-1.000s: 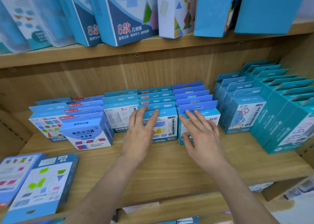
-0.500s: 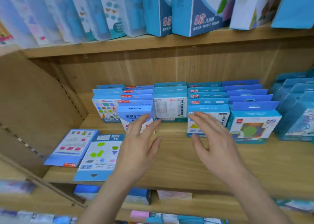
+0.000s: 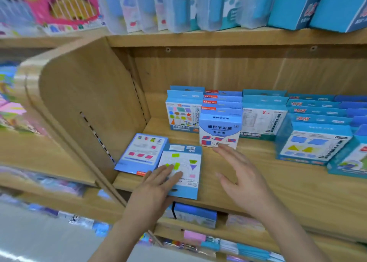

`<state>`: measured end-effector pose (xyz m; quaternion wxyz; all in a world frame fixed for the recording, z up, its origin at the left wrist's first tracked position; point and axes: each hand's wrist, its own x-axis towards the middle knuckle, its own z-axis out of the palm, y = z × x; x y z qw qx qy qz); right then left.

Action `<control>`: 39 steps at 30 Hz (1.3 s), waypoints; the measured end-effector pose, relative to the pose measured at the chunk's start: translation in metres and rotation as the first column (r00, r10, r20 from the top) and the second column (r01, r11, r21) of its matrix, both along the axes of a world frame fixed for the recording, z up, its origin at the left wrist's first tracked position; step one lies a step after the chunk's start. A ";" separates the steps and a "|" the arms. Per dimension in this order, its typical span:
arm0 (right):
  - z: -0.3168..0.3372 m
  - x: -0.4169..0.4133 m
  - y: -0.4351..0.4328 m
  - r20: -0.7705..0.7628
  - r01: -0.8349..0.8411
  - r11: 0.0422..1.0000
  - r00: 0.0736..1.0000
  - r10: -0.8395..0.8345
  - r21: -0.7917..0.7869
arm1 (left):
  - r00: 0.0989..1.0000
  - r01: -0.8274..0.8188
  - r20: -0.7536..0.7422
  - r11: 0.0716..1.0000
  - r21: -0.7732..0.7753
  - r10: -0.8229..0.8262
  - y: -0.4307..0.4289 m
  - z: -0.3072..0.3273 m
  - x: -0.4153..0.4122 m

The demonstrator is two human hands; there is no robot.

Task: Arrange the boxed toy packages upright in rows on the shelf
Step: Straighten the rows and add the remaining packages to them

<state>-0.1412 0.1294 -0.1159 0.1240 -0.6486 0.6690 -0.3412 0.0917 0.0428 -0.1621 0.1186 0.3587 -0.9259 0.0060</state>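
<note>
A: Head view. Wooden shelf point(image 3: 258, 184) at chest level. Left hand point(image 3: 156, 188) flat, fingers spread, lying on flat box point(image 3: 181, 170) with green shapes near front left edge; pressing, not gripping.

B: Right hand point(image 3: 241, 180)?

A: Open, fingers apart, hovering above bare shelf board, holding nothing. Fingertips close to front of standing white-blue box point(image 3: 219, 131); contact not discernible.

B: Other packages?

A: Second flat box point(image 3: 142, 154) just beside the first, touching side panel point(image 3: 95, 110). Upright rows point(image 3: 264, 114) at shelf back, running rightward; front box of one row point(image 3: 312, 142) standing further forward. Upper shelf items blurred.
</note>
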 end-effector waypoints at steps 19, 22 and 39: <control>0.008 0.035 -0.047 0.752 0.104 0.993 0.651 -0.106 0.050 | 0.614 0.370 -0.665 0.589 0.719 0.426 -0.049 0.064 -0.008; 0.008 0.035 -0.049 0.818 0.124 0.989 0.558 -0.136 0.080 | 0.594 0.388 -0.673 0.576 0.720 0.441 -0.050 0.050 -0.010; 0.007 0.033 -0.058 0.753 0.235 0.972 0.635 -0.175 0.028 | 0.659 0.165 -0.641 0.756 0.634 0.393 -0.046 0.033 -0.016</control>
